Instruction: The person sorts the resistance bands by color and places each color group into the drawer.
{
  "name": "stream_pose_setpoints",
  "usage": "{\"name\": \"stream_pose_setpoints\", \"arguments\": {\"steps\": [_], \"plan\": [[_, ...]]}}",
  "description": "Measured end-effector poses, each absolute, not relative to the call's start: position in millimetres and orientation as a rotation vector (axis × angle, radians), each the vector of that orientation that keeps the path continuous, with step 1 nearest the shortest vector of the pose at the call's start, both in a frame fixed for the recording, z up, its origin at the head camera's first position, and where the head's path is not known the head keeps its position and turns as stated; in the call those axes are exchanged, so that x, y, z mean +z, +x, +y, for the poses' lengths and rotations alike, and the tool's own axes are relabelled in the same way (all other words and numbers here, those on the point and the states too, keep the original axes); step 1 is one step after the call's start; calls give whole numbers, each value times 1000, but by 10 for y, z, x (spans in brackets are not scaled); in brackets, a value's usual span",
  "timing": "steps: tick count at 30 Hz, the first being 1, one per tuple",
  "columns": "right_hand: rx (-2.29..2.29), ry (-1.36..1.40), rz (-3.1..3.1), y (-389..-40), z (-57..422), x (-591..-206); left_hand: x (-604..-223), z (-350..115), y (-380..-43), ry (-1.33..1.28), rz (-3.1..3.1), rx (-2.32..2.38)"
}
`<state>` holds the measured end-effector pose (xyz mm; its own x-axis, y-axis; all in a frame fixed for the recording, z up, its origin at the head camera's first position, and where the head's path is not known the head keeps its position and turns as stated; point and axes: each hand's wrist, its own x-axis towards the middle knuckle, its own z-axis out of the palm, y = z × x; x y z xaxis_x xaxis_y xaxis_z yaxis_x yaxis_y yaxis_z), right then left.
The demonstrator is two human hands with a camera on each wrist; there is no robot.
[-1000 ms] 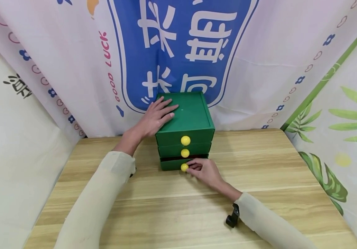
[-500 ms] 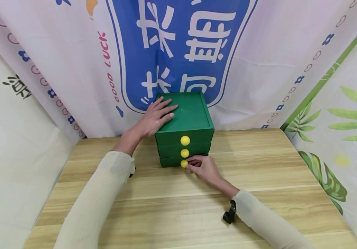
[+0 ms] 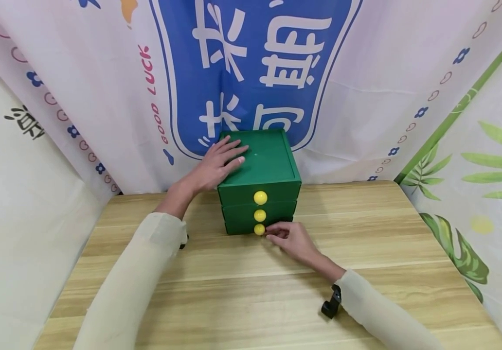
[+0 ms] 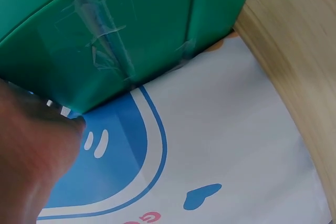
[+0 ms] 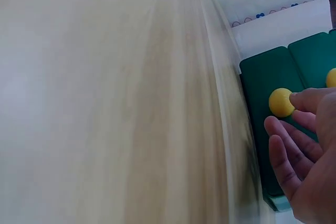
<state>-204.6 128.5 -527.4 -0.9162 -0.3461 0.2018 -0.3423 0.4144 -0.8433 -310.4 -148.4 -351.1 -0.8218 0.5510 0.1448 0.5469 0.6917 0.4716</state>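
Note:
A small green chest of drawers stands on the table against the backdrop, its three drawers pushed in. Each drawer front carries a round yellow knob. On the left part of its top lies my left hand, fingers spread and straight. My right hand is just right of the bottom knob, its fingers loosely bent and slightly apart from it. Seen from the right wrist, the thumb tip overlaps the edge of that knob, while the other fingers are spread below. The left wrist view shows clear tape on the chest's side.
The wooden table stretches in front of and to both sides of the chest. A printed cloth backdrop hangs directly behind it, with more printed cloth at left and right. A black strap device is on the right wrist.
The bottom drawer, slightly out a second ago, has slid in flush with the others. My right hand has let go of its knob and shifted a little right. The left hand stays on top.

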Motion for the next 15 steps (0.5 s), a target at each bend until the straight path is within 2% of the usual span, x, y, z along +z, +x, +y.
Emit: {"name": "stream_pose_setpoints", "arguments": {"steps": [8,15], "plan": [[-1386,-650,2664,-1904,1551,-5115,-3491,-1635,-2991,965,2944,826],[-1141,-835,2878,-1859,1855,-5040,-3535,-1994,-2729,859,3038,814]]}}
